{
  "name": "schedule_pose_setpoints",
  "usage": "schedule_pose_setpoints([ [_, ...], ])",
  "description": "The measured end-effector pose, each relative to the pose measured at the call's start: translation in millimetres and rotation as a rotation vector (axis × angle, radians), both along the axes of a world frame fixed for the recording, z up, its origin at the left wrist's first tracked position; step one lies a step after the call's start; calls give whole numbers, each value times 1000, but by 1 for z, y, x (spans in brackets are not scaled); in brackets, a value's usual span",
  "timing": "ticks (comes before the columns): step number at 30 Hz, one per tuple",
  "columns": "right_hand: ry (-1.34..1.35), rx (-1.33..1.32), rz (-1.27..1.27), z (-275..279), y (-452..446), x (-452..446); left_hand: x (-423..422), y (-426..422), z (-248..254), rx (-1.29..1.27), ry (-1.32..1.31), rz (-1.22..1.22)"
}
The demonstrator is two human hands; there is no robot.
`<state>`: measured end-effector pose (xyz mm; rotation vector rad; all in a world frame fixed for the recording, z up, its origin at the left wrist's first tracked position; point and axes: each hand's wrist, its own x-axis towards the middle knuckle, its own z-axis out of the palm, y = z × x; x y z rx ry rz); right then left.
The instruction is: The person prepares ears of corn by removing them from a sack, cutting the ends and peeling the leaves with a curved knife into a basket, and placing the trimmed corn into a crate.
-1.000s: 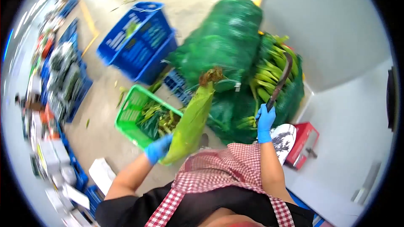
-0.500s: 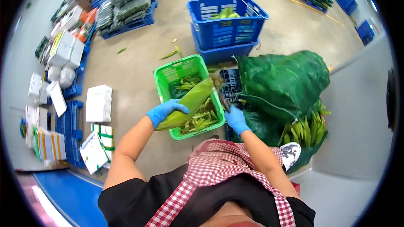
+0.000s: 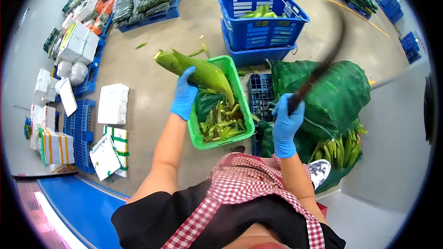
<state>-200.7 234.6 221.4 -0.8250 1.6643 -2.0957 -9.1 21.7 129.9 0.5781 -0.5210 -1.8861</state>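
Observation:
My left hand, in a blue glove, is closed around an ear of corn in its green husk. The ear lies slanted above the green crate, its stalk end pointing up and left. Loose husk pieces and stalk trimmings lie inside that crate. My right hand, also gloved, grips the handle of a dark, curved sickle. Its blade rises up and right, smeared by motion, in front of the green mesh sack.
Beyond the crate stand stacked blue baskets, corn ears in the top one. A dark blue crate sits between the green crate and the sack. More husked corn lies at lower right. White foam boxes and blue pallets are at left.
My left hand has raised the corn and swung it, so its stalk end now points left. My right hand has lifted the sickle from beside the green crate, up and right.

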Motion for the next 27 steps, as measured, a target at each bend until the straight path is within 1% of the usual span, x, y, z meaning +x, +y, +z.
schedule_pose_setpoints([
  [2,-13,-273,-112,14,-9,11,-17,-8,-11,-55,-22,47],
  [3,33,-202,-153,3,-16,17,-26,-10,-19,-80,-34,78],
  [4,-51,-188,-149,-39,-29,28,-34,-9,-26,-95,-50,101],
  [5,-42,250,-49,-114,-29,37,-43,-5,-34,-109,-69,119],
  [6,531,754,111,-173,-23,44,-50,-5,-40,-127,-82,136],
  [7,585,1099,681,-207,1,42,-53,-6,-49,-121,-102,161],
  [8,696,1194,844,-276,31,49,-53,-6,-56,-99,-102,190],
  [10,302,1204,668,-251,56,29,-58,-11,-70,-49,-102,245],
  [11,120,1179,557,-235,67,19,-57,-12,-80,-6,-139,234],
  [12,-8,1215,494,-234,69,1,-59,-12,-89,132,-87,152],
  [14,-114,1153,364,-228,83,-28,-79,-29,-94,373,31,-25],
  [15,-207,1161,346,-220,91,-41,-97,-42,-92,355,32,-144],
  [16,-306,1172,332,-206,101,-52,-120,-62,-85,395,117,-174],
  [17,-132,1180,327,-239,123,-64,-151,-89,-80,339,170,-150],
  [18,-247,1153,298,-233,134,-70,-182,-115,-73,213,210,-204],
  [19,-366,1123,266,-210,145,-72,-212,-133,-68,62,32,-223],
  [20,-484,1083,226,-198,158,-76,-243,-126,-8,244,-113,-278],
  [21,-573,1047,192,-203,174,-81,-270,-109,28,53,-221,-312],
  [22,-576,1005,165,-194,187,-85,-298,-91,48,-4,-238,-358],
  [23,-592,965,126,-183,196,-98,-329,-69,52,-79,-260,-444],
  [24,-610,927,74,-171,213,-105,-348,-35,59,-153,-273,-541],
  [26,-119,874,-205,-173,254,-121,-379,43,61,-333,-167,-1111],
  [27,-52,872,-374,-156,269,-132,-391,82,65,-367,-213,-1572],
])
